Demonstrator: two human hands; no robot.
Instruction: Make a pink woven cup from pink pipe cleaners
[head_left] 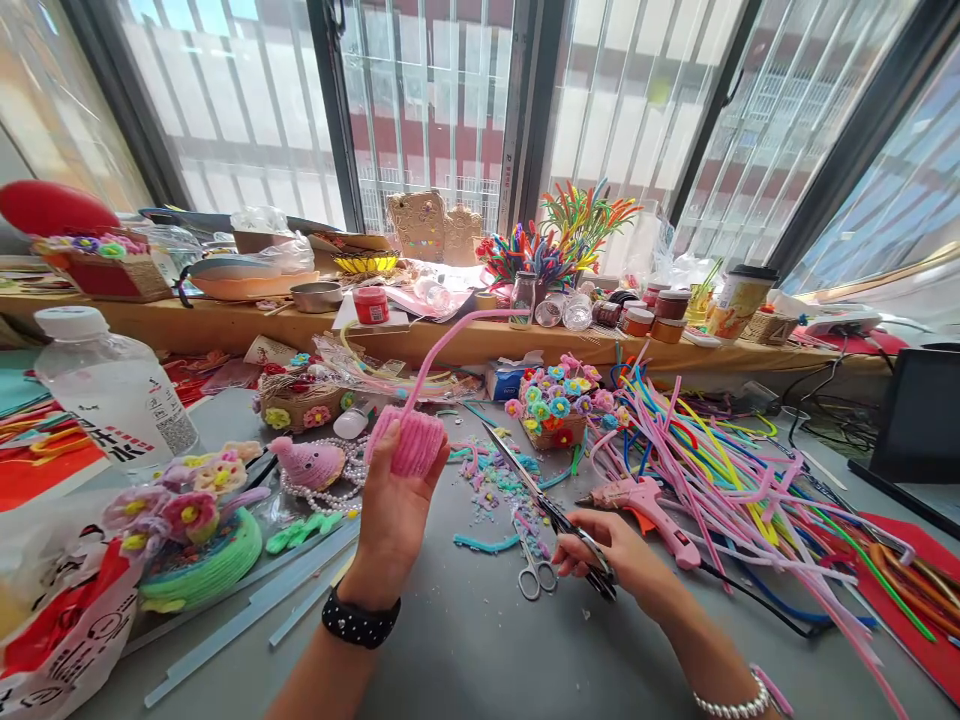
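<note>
Raised over the table, my left hand (397, 520) is closed around a thick roll of pink pipe cleaner (416, 440). One loose pink end rises from the roll and arcs to the right. Low on the right, my right hand (600, 555) grips a pair of black-handled scissors (536, 490), whose blades point up and left, away from me. A smaller pair of metal scissors (536, 575) lies just left of that hand. Close to its other side rests a pink hot glue gun (645, 505). Coloured clippings (499, 480) are scattered between my hands.
A heap of long pipe cleaners (720, 470) spreads across the right. At left stand a water bottle (116, 400) and a green fuzzy piece with flowers (202, 560). Glue sticks (247, 625) lie near my left wrist. A flower-filled basket (555, 425) sits behind the clippings.
</note>
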